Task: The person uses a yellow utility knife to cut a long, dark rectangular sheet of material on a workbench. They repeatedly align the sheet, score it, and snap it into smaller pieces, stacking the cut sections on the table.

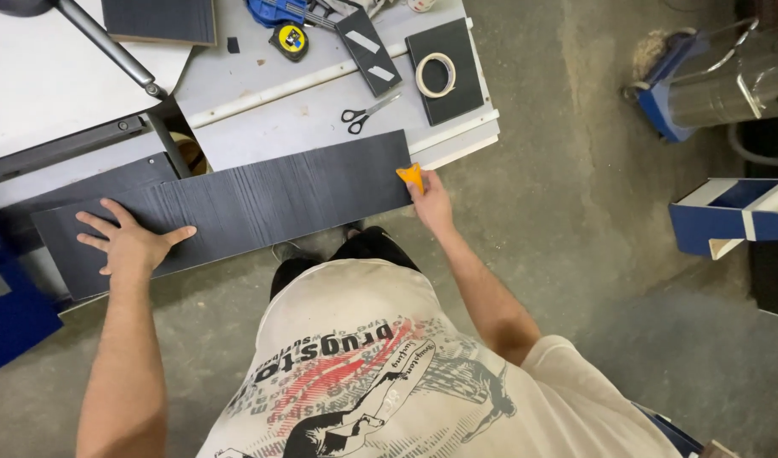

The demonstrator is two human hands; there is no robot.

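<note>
A: Dark, wood-grained laminate, that is what the long panel (236,203) is showing in the head view, lying across the near edge of the grey workbench (262,127) and overhanging it toward the person.

B: And the hands?

A: The left hand (128,242) is pressing flat on the panel's left part, fingers spread wide, gripping nothing. The right hand (430,202) is closing around a small orange scraper (411,175), its fingers curled about the handle, and the tool's edge is touching the panel's right end.

B: So which step is this, to your eye?

A: I judge the person is working the right end edge, trimming or smoothing it, while the other hand is pinning the board down.

B: What is the next stroke calling for?

A: Steady downward weight on the left, and a level drag along that edge, I think; a tilted blade could gouge the dark face.

B: Anything else around?

A: Farther back, scissors (368,111), a tape roll (436,75) on a small dark offcut (447,85) and a yellow tape measure (291,39) are lying well apart from both hands.
</note>
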